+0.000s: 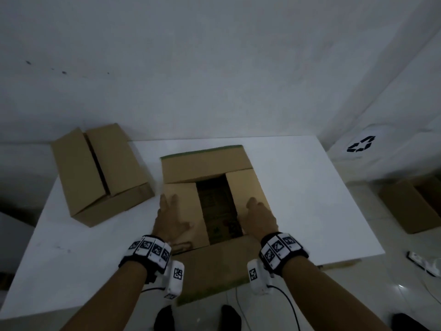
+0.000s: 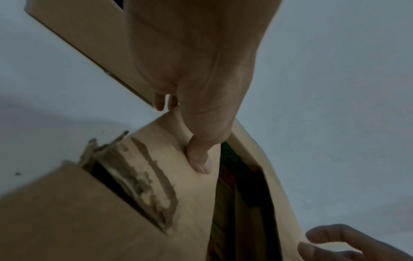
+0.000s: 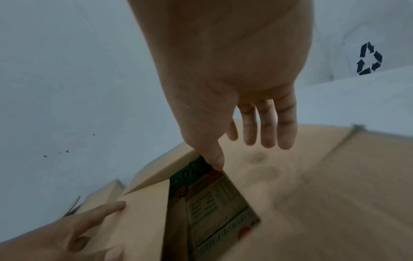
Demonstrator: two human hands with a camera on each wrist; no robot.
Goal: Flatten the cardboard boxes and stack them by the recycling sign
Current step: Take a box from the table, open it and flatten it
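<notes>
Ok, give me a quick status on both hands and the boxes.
Left hand and right hand open, flat on middle box's side flaps. Box not flattened, centre gap open. Second box left, still assembled. Recycling sign right, nothing stacked there.

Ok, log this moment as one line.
stage: flattening | left hand: flat on left flap | right hand: flat on right flap | box: open on table | second box: untouched

Counter: plain white. Box at counter's near edge: tan cardboard, green strip along far flap edge; inside, printed panel in green, red, with dark text lines. Box at far left corner: plain tan. Recycling sign: black arrows on white. Wristbands: white tiles, black square-code patterns.
</notes>
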